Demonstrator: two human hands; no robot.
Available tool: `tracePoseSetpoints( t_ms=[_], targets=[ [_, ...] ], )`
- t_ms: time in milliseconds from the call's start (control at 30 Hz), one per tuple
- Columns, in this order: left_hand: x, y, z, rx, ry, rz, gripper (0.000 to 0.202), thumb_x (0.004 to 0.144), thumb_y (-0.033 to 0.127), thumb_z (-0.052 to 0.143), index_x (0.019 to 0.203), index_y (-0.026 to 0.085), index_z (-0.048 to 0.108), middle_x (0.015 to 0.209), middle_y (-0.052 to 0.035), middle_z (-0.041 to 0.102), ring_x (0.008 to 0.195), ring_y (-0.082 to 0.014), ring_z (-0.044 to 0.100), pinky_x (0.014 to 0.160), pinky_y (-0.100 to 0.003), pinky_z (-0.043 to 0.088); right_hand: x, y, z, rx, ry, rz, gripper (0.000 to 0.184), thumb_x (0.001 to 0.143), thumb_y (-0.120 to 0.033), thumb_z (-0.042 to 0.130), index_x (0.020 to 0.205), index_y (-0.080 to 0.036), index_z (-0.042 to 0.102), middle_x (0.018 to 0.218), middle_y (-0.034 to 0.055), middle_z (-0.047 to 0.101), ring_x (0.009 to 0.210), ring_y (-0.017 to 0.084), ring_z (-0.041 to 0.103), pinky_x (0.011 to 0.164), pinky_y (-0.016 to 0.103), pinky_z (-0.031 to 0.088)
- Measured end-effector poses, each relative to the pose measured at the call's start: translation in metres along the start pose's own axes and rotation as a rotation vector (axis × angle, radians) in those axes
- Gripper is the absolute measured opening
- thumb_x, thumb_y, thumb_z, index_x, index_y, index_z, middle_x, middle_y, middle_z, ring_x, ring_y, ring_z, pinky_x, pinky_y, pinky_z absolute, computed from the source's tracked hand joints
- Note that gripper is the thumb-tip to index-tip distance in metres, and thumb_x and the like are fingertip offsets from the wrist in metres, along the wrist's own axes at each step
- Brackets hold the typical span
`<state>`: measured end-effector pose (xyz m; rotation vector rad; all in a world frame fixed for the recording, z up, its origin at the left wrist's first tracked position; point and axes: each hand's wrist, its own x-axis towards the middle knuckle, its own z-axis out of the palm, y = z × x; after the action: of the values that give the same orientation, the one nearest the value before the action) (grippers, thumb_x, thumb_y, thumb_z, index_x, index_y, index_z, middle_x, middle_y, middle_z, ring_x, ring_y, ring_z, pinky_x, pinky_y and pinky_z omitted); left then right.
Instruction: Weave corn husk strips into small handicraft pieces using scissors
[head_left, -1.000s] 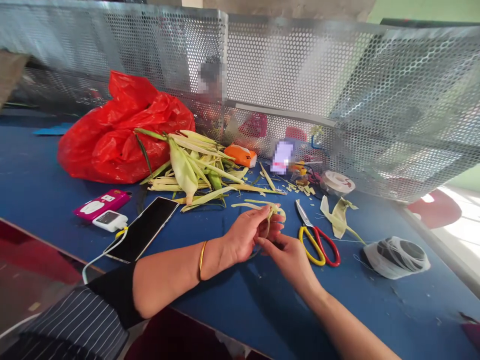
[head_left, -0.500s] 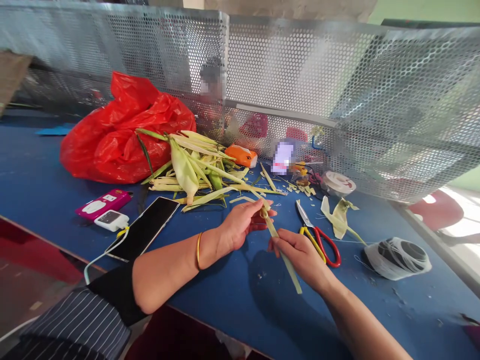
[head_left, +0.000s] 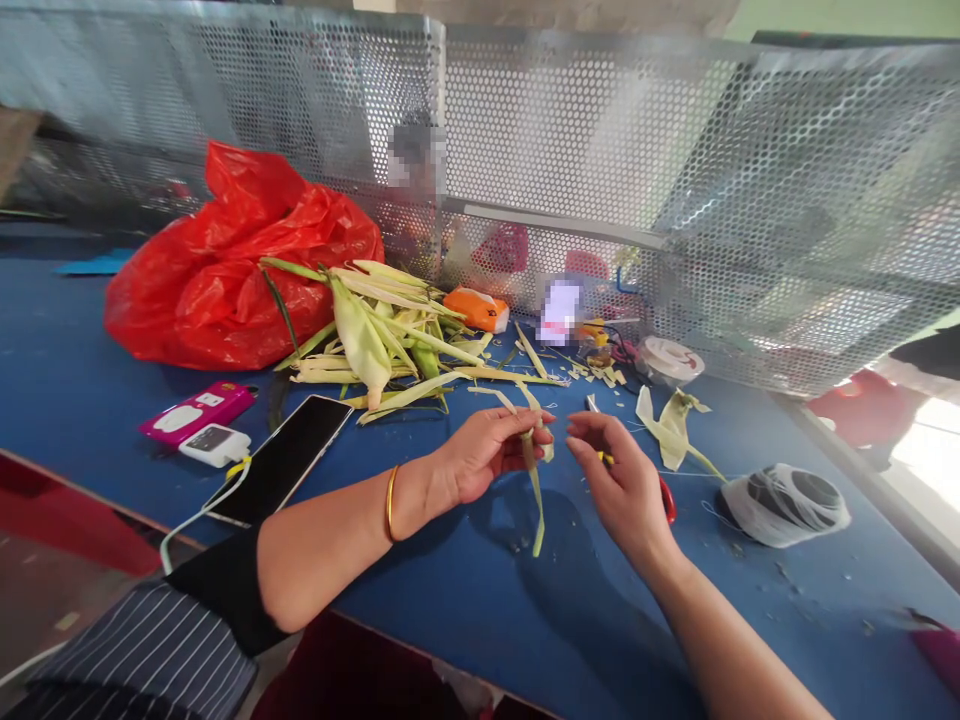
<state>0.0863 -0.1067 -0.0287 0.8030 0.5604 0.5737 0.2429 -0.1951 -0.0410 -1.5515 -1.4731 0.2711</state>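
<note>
My left hand (head_left: 484,455) pinches a folded strip of pale green corn husk (head_left: 535,490) between thumb and fingers. One end of the strip hangs down below the fingers, and other ends stick up above them. Just to the right, my right hand (head_left: 619,475) is apart from the husk, its thumb and fingers spread with nothing between them. Behind that hand lies a pair of scissors (head_left: 668,500), mostly hidden; a bit of red handle and the blade tip show. Beyond my left hand is a heap of corn husks (head_left: 367,345).
A red plastic bag (head_left: 247,270) stands back left. Nearer are a dark phone (head_left: 289,460), a white charger (head_left: 215,444) and a magenta box (head_left: 196,412). On the right lie a spool of clear thread (head_left: 784,505), a tape roll (head_left: 670,360) and a husk piece (head_left: 673,428). A perforated metal screen (head_left: 555,130) borders the back.
My right hand has let go of the husk strip and drawn back to the right, now covering most of the scissors. The strip's loose end hangs more steeply from my left hand.
</note>
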Motion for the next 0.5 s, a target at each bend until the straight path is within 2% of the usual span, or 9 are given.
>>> tracePoseSetpoints(
  t_ms=[67, 133, 200, 367, 500],
  targets=[
    [-0.0013, -0.0019, 0.0011, -0.020, -0.041, -0.053, 0.018, 0.085, 0.025, 0.067, 0.094, 0.011, 0.072, 0.071, -0.0026, 0.067, 0.058, -0.0088, 0.062, 0.059, -0.021, 0.050, 0.0011, 0.0034, 0.0009, -0.028, 0.022, -0.089, 0.017, 0.088, -0.036, 0.062, 0.098, -0.022, 0.062, 0.097, 0.0048, 0.065, 0.090, 0.020, 0.062, 0.079, 0.031, 0.046],
    [-0.0024, -0.0041, 0.0022, -0.030, -0.052, -0.095, 0.016, 0.085, 0.025, 0.066, 0.092, 0.011, 0.072, 0.068, -0.0021, 0.066, 0.055, -0.0083, 0.061, 0.057, -0.020, 0.048, 0.0009, 0.0052, 0.0032, -0.055, -0.008, -0.145, 0.010, 0.089, -0.031, 0.061, 0.087, -0.022, 0.063, 0.090, 0.0034, 0.065, 0.083, 0.019, 0.062, 0.076, 0.030, 0.046],
    [-0.0026, -0.0057, 0.0027, -0.028, -0.036, -0.106, 0.016, 0.085, 0.026, 0.066, 0.091, 0.012, 0.072, 0.066, -0.0016, 0.065, 0.054, -0.0079, 0.060, 0.057, -0.020, 0.048, 0.0005, 0.0057, 0.0042, -0.083, -0.025, -0.176, 0.013, 0.091, -0.029, 0.057, 0.082, -0.022, 0.063, 0.083, 0.0024, 0.064, 0.076, 0.018, 0.061, 0.073, 0.030, 0.045],
    [-0.0003, -0.0044, 0.0028, -0.010, 0.016, -0.076, 0.016, 0.083, 0.026, 0.068, 0.089, 0.012, 0.072, 0.065, -0.0004, 0.063, 0.052, -0.0058, 0.056, 0.052, -0.018, 0.042, 0.0019, 0.0075, -0.0017, -0.165, -0.069, -0.134, 0.019, 0.093, -0.030, 0.055, 0.080, -0.023, 0.066, 0.080, 0.0024, 0.067, 0.072, 0.018, 0.062, 0.070, 0.029, 0.043],
    [0.0002, -0.0027, 0.0036, -0.009, 0.053, -0.067, 0.015, 0.083, 0.026, 0.067, 0.086, 0.012, 0.072, 0.061, 0.0013, 0.060, 0.049, -0.0049, 0.053, 0.051, -0.018, 0.040, 0.0010, 0.0075, -0.0036, -0.182, -0.078, -0.131, 0.020, 0.094, -0.030, 0.052, 0.089, -0.024, 0.069, 0.085, 0.0036, 0.069, 0.073, 0.017, 0.064, 0.067, 0.027, 0.044]
  ],
)
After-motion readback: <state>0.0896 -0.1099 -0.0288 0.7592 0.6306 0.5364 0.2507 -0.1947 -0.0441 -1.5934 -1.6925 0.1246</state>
